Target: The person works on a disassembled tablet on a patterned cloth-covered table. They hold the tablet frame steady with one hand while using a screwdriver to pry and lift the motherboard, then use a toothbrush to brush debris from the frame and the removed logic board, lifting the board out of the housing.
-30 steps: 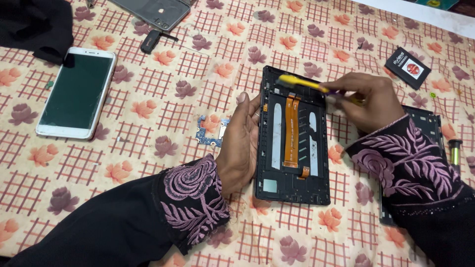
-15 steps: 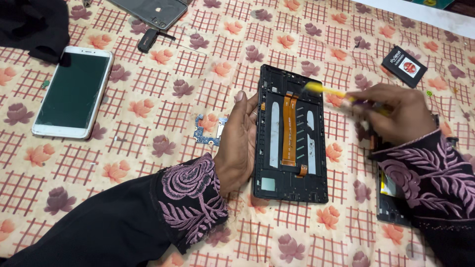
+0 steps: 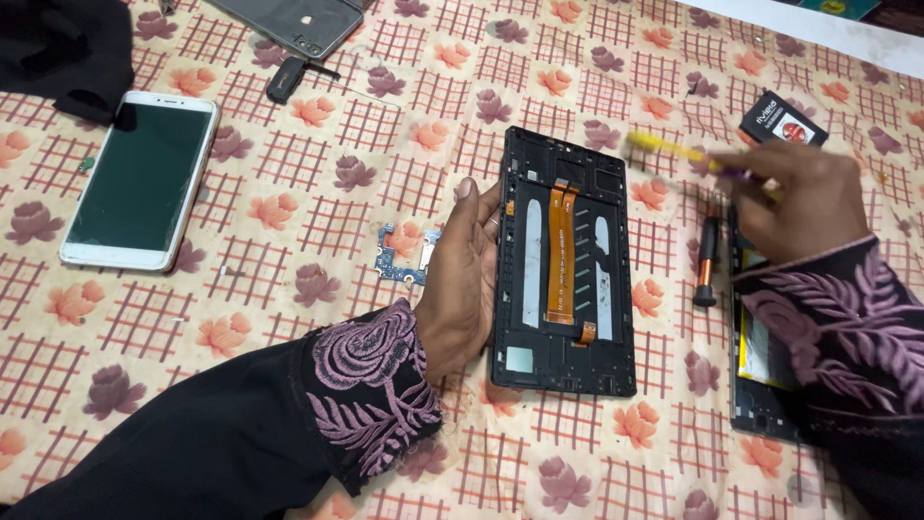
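The left hand [image 3: 460, 279] lies flat, holding nothing, against the open tablet frame [image 3: 563, 260] at centre. The right hand [image 3: 804, 197] pinches a blurred yellow tool [image 3: 674, 149], probably a pry pick, at upper right. A careless return could snag the exposed orange flex cable [image 3: 561, 252].

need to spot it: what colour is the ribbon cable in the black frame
Orange ribbon cable, running down the middle of the black frame; head view.

A white smartphone [image 3: 142, 180] lies face up, its dark greenish screen blank. Well to its right, past the opened black tablet frame [image 3: 563, 260], a small black rectangular pack [image 3: 782, 122] with a red-and-white label lies tilted.
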